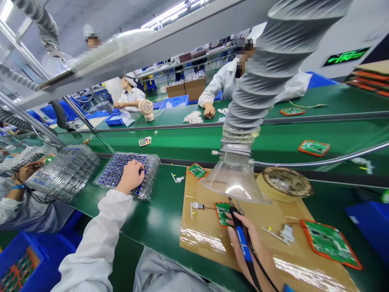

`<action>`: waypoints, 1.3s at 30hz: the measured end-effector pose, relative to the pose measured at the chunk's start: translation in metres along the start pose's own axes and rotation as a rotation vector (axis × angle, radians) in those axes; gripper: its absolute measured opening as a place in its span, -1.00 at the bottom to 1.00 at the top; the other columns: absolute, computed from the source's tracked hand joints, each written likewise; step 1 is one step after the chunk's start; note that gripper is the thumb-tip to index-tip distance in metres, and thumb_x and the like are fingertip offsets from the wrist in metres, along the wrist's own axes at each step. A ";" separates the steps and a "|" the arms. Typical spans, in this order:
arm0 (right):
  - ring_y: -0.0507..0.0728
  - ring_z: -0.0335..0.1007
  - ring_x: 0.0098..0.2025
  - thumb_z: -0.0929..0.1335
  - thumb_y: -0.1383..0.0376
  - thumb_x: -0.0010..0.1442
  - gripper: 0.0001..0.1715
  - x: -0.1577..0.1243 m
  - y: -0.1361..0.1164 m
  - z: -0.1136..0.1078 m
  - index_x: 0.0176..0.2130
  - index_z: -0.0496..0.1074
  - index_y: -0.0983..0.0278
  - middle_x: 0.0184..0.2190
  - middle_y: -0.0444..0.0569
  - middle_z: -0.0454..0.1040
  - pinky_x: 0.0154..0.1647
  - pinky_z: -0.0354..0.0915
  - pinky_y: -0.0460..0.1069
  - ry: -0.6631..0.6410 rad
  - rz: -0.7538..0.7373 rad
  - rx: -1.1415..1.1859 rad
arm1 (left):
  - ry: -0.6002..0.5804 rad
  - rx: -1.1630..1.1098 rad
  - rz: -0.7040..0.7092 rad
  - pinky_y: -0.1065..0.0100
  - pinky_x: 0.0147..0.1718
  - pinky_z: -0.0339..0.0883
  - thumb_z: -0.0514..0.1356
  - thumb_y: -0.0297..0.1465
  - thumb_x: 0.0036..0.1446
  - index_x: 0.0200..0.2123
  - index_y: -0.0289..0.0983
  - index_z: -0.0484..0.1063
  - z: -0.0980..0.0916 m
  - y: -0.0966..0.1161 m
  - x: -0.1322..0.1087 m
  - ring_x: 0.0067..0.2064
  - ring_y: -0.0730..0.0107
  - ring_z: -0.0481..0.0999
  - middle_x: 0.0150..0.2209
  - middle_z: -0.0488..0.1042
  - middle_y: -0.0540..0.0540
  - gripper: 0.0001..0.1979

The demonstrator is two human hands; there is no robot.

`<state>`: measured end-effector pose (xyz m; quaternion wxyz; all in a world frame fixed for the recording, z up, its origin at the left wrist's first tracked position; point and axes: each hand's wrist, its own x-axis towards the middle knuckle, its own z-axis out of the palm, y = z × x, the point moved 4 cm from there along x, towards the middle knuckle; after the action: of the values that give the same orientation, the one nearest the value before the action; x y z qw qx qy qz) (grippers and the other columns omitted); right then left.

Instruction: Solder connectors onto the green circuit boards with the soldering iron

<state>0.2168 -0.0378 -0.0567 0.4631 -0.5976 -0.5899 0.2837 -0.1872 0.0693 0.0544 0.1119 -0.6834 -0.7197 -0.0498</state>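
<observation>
My left hand [131, 176] rests over a clear plastic tray [114, 168] filled with rows of small dark-and-blue parts. Its fingers are curled together at the tray's right half, and whatever they pinch is hidden. In my right hand [253, 247] is a soldering iron [241, 235] with a blue and black handle, its tip pointing away from me. A green circuit board [223, 213] with an orange edge lies just left of the iron, partly covered by my fingers. A wire joins that board to a small white connector piece [199, 206].
A fume hood [235, 182] hangs low over the brown work sheet [200, 239]. Beside it sits a round tin [284, 184]. Another wired board [331, 243] lies at right. Behind runs a green conveyor [182, 142] carrying boards. Co-workers sit left and opposite.
</observation>
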 end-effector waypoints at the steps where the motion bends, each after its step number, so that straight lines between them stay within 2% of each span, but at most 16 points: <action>1: 0.32 0.50 0.09 0.29 -0.08 0.31 -0.41 0.000 0.000 -0.001 0.21 0.33 0.10 0.07 0.00 0.55 0.08 0.44 0.25 -0.032 0.014 -0.015 | 0.000 0.002 0.005 0.10 0.01 0.28 0.16 -0.37 0.20 -0.20 -0.19 0.47 0.000 0.001 0.000 0.05 0.07 0.40 -0.02 0.45 -0.18 -0.88; 5: 0.35 0.50 0.10 0.30 -0.09 0.29 -0.40 0.000 -0.003 -0.006 0.20 0.33 0.10 0.07 0.02 0.55 0.16 0.39 0.31 -0.107 0.018 -0.024 | -0.070 0.027 -0.023 0.05 0.04 0.27 0.17 -0.35 0.18 -0.26 -0.19 0.49 -0.001 -0.001 0.003 0.05 0.04 0.40 -0.02 0.47 -0.18 -0.89; 8: 0.34 0.51 0.09 0.29 -0.11 0.30 -0.41 -0.001 -0.007 -0.008 0.19 0.34 0.09 0.06 0.01 0.55 0.19 0.36 0.30 -0.076 0.033 0.006 | -0.120 -0.004 -0.029 0.04 0.05 0.28 0.19 -0.40 0.13 -0.33 -0.19 0.49 -0.001 -0.005 0.006 0.04 0.04 0.42 -0.03 0.49 -0.17 -0.93; 11: 0.33 0.49 0.12 0.28 -0.11 0.30 -0.40 -0.002 -0.011 -0.006 0.19 0.34 0.10 0.03 0.01 0.57 0.24 0.32 0.28 -0.053 0.058 0.022 | -0.106 -0.028 -0.005 0.06 0.05 0.30 0.19 -0.44 0.12 -0.39 -0.20 0.48 -0.005 -0.007 0.008 0.03 0.04 0.44 -0.09 0.52 -0.17 -0.93; 13: 0.32 0.49 0.12 0.29 -0.10 0.30 -0.42 -0.003 -0.011 -0.005 0.19 0.34 0.10 0.03 -0.01 0.57 0.23 0.33 0.26 -0.052 0.068 0.024 | -0.090 -0.077 0.018 0.11 0.02 0.32 0.18 -0.43 0.15 -0.40 -0.20 0.48 -0.010 -0.005 0.006 -0.03 0.07 0.48 -0.18 0.55 -0.16 -0.90; 16: 0.31 0.51 0.10 0.30 -0.08 0.30 -0.43 -0.002 -0.010 -0.005 0.18 0.34 0.09 0.04 -0.02 0.57 0.20 0.35 0.26 -0.060 0.074 0.035 | -0.038 -0.270 0.030 0.23 -0.15 0.36 0.16 -0.42 0.18 -0.39 -0.19 0.46 -0.021 0.007 -0.004 -0.25 0.20 0.51 -0.35 0.54 -0.09 -0.90; 19: 0.30 0.51 0.08 0.32 -0.07 0.29 -0.42 -0.002 -0.010 -0.006 0.17 0.34 0.14 0.04 0.03 0.57 0.20 0.35 0.28 -0.045 0.078 0.077 | 0.097 -0.597 -0.014 0.31 -0.30 0.34 0.20 -0.36 0.17 -0.39 -0.20 0.45 -0.029 0.034 -0.025 -0.38 0.32 0.46 -0.43 0.50 -0.03 -0.90; 22: 0.29 0.52 0.08 0.34 -0.04 0.29 -0.44 -0.003 -0.013 -0.008 0.16 0.36 0.17 0.03 0.06 0.57 0.19 0.35 0.27 -0.019 0.085 0.132 | 0.135 -1.066 -0.081 0.34 -0.33 0.36 0.25 -0.28 0.16 -0.43 -0.22 0.43 -0.019 0.081 -0.052 -0.38 0.36 0.46 -0.45 0.48 -0.02 -0.83; 25: 0.28 0.53 0.07 0.37 0.01 0.29 -0.50 -0.006 -0.016 -0.011 0.12 0.38 0.17 -0.01 0.07 0.59 0.18 0.37 0.24 0.020 0.081 0.206 | 0.017 -1.568 -0.166 0.28 -0.25 0.43 0.31 -0.17 0.09 -0.44 -0.24 0.39 0.007 0.143 -0.078 -0.29 0.32 0.54 -0.34 0.55 -0.10 -0.72; 27: 0.26 0.56 0.02 0.38 0.05 0.30 -0.57 -0.009 -0.020 -0.012 0.08 0.40 0.18 -0.06 0.07 0.61 0.14 0.41 0.21 0.048 0.053 0.269 | -0.189 -1.764 -0.243 0.27 -0.26 0.44 0.36 -0.10 0.03 -0.45 -0.26 0.39 0.023 0.184 -0.094 -0.31 0.31 0.55 -0.34 0.58 -0.14 -0.64; 30: 0.20 0.60 -0.07 0.41 0.12 0.29 -0.65 -0.010 -0.026 -0.012 0.03 0.41 0.17 -0.14 0.02 0.62 0.04 0.48 0.15 0.052 0.030 0.353 | -0.585 -1.751 -0.250 0.36 -0.39 0.37 0.44 -0.09 -0.09 -0.47 -0.31 0.44 0.035 0.230 -0.115 -0.44 0.39 0.49 -0.48 0.55 -0.12 -0.59; 32: 0.17 0.60 -0.10 0.44 0.16 0.25 -0.65 -0.009 -0.030 -0.010 0.02 0.40 0.15 -0.14 -0.01 0.62 -0.01 0.50 0.11 0.038 0.050 0.405 | -0.698 -1.655 -0.193 0.41 -0.42 0.32 0.46 -0.13 -0.12 -0.47 -0.33 0.50 0.035 0.244 -0.122 -0.47 0.43 0.46 -0.51 0.55 -0.09 -0.62; 35: 0.14 0.60 -0.16 0.48 0.19 0.19 -0.63 -0.007 -0.033 -0.007 -0.02 0.42 0.14 -0.20 -0.06 0.61 -0.07 0.52 0.07 0.039 0.094 0.464 | -0.679 -1.555 -0.130 0.44 -0.44 0.28 0.40 -0.18 -0.05 -0.45 -0.33 0.57 0.030 0.247 -0.123 -0.48 0.46 0.44 -0.51 0.55 -0.06 -0.70; 39: 0.11 0.58 -0.28 0.48 0.20 0.17 -0.71 -0.005 -0.034 -0.006 -0.11 0.44 0.15 -0.32 -0.11 0.60 -0.19 0.51 0.00 0.051 0.146 0.495 | -0.613 -1.437 -0.067 0.43 -0.43 0.29 0.33 -0.24 0.02 -0.45 -0.32 0.60 0.025 0.243 -0.117 -0.47 0.44 0.46 -0.48 0.59 -0.08 -0.77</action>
<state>0.2062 -0.0479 -0.0257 0.5883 -0.5139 -0.4458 0.4372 0.0567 -0.0245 -0.0161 -0.5633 -0.5493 -0.5301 -0.3162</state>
